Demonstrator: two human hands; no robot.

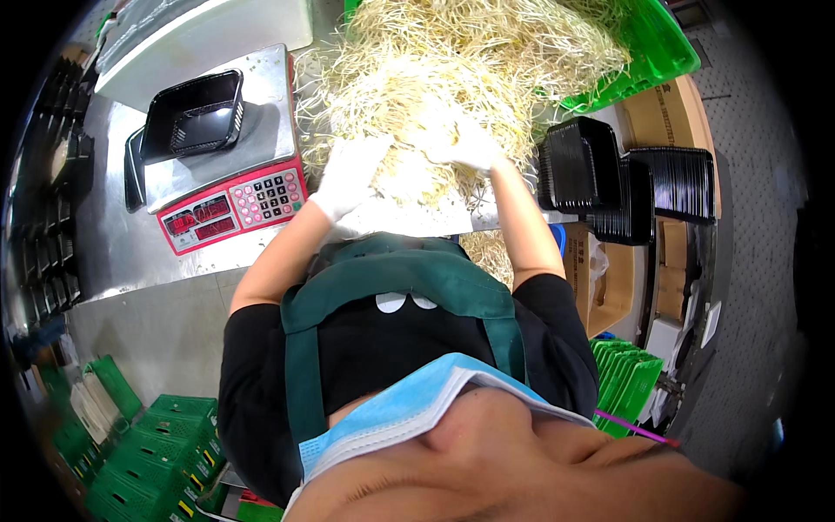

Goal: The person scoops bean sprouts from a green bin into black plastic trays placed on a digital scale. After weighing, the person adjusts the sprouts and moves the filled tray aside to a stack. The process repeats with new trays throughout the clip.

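A large heap of pale bean sprouts (456, 72) spreads over the work surface in front of me. Both hands wear white gloves and are in among the sprouts at the near side of the heap. My left hand (355, 171) lies along its left edge, fingers pointing away from me. From the right, my right hand (471, 147) reaches in, its fingers turned inward. Loose sprouts lie between the two hands. Strong glare washes out the fingers, so their grip is hidden.
To the left, a black plastic tray (196, 114) stands on a red digital scale (267, 196) with lit digits. Stacked black trays (577, 166) stand at the right, below a green crate (652, 55). A white foam box (215, 46) is behind the scale. Green crates (156, 450) occupy the floor at lower left.
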